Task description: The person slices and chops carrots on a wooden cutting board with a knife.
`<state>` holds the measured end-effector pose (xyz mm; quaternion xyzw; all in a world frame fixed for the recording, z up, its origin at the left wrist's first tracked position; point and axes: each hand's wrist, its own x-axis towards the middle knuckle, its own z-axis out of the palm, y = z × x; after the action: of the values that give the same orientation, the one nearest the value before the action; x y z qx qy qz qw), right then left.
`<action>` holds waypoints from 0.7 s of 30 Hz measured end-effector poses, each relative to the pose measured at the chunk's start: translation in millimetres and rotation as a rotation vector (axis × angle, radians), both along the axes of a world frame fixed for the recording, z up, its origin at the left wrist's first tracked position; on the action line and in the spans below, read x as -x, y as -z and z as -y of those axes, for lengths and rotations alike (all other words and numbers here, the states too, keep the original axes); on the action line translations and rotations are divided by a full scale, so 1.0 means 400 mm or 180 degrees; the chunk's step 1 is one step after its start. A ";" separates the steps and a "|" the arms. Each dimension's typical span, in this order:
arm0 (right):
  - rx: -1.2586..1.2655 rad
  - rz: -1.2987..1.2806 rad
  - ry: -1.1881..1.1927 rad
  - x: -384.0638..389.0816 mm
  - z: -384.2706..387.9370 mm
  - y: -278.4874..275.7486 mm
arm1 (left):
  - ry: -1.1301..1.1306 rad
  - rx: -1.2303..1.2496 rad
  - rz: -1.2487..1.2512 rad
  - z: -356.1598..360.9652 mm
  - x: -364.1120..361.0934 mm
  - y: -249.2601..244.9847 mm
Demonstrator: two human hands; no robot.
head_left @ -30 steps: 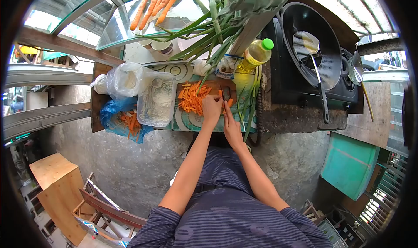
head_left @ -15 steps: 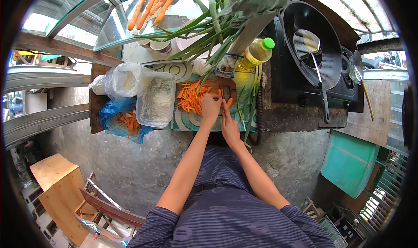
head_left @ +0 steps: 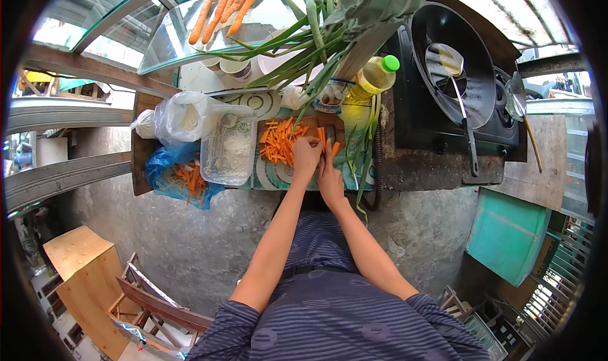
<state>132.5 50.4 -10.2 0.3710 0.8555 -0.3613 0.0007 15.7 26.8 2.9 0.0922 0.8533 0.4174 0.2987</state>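
Observation:
Carrot strips lie heaped on the left part of a wooden cutting board. My left hand is closed at the board's middle, its fingertips pinching a piece of carrot. Right beside it, my right hand grips a knife, index finger stretched forward along it. The knife's handle is hidden in the hand, and only a little of the dark blade shows. Another carrot piece rests just right of the blade.
Left of the board stand a plastic tub of white powder and a blue bag with carrot scraps. Behind are an oil bottle and green onions. A wok sits on the stove at right. Whole carrots lie on glass.
My right hand has shifted slightly left and forward, closer to my left hand. My left hand stays at nearly the same spot over the board.

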 end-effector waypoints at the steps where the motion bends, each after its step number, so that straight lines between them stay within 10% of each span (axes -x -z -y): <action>1: 0.0076 -0.0024 0.0035 0.009 -0.008 0.002 | 0.0017 0.0018 -0.0048 -0.002 -0.002 -0.007; 17: 0.0058 0.0024 0.0179 -0.052 0.011 0.012 | 0.0021 0.0085 -0.0069 0.002 0.011 0.036; 21: 0.1111 0.0131 0.0198 -0.056 -0.034 -0.031 | 0.0268 0.0242 -0.0072 0.013 0.023 -0.007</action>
<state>155.1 63.9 2.1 0.3989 0.7677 -0.4965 0.0713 6.4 21.4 5.8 0.1213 0.8672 0.3707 0.3097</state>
